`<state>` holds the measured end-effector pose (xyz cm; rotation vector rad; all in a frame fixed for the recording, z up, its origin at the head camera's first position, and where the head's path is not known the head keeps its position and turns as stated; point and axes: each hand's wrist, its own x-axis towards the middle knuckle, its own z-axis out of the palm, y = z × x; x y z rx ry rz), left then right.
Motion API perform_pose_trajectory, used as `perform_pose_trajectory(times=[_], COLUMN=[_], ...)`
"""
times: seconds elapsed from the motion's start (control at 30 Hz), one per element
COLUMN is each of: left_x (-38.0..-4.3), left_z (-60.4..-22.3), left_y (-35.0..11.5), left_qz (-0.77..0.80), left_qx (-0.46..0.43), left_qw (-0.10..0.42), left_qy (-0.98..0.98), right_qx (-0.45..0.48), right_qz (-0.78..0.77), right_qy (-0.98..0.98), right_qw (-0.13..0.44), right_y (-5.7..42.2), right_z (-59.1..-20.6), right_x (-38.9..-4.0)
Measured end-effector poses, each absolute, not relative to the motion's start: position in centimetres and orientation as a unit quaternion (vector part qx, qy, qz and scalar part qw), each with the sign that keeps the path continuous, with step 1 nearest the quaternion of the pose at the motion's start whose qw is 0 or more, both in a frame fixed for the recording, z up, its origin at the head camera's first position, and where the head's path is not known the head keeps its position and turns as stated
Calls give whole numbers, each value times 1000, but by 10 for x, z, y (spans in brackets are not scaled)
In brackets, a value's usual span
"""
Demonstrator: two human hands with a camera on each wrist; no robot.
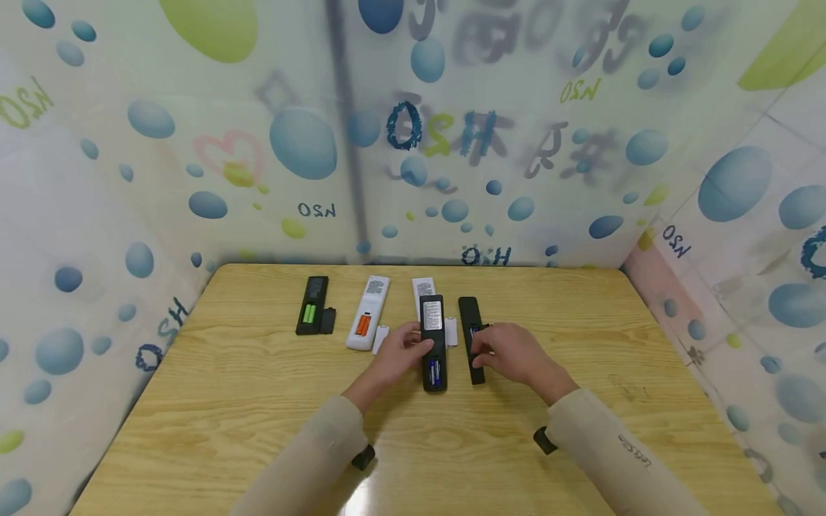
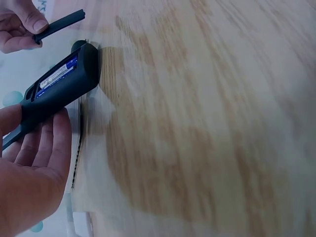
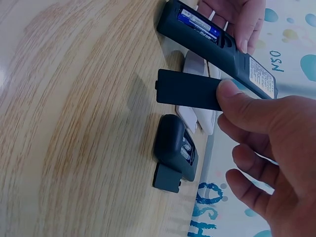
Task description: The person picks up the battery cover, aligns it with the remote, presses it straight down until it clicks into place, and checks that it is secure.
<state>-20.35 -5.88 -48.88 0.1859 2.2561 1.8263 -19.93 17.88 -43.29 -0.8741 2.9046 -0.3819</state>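
My left hand point(image 1: 403, 352) grips a black remote control point(image 1: 433, 344), its back turned up and its lower end toward me. Two blue-and-silver batteries point(image 3: 198, 24) lie in its uncovered compartment, and a white label point(image 1: 432, 315) sits at the other end. Between thumb and fingers, my right hand point(image 1: 510, 352) pinches a flat black battery cover point(image 3: 187, 89), held apart from that remote. Below this cover in the right wrist view, a second black remote point(image 3: 169, 138) lies on the table with batteries showing and its own cover point(image 3: 167, 177) beside it.
Further left on the wooden table point(image 1: 258, 430) lie a black remote point(image 1: 315, 287) with green batteries and a white remote point(image 1: 376, 292) with orange ones, each with its cover alongside. Another white remote point(image 1: 423, 284) is partly hidden behind the held one. A patterned wall point(image 1: 413, 236) backs the table.
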Motion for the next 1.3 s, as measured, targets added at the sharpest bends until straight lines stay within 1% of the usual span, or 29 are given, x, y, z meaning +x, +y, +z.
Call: perform_pose_trajectory(times=[0.2, 0.57, 0.87, 1.3], left_x=[-203, -206, -207, -207], left_z=[-484, -487, -489, -489], left_y=[-59, -59, -59, -58], left_qz=[625, 638, 631, 634], left_qx=[50, 46, 62, 81], left_qw=[115, 119, 127, 122], left_qy=[771, 759, 763, 759], right_qx=[-288, -283, -276, -291], right_qz=[-130, -146, -156, -165], right_qy=[948, 947, 946, 941], right_qw=[39, 39, 61, 57], right_y=[177, 166, 146, 131], right_z=[-434, -431, -428, -427], right_x=[-200, -200, -202, -203])
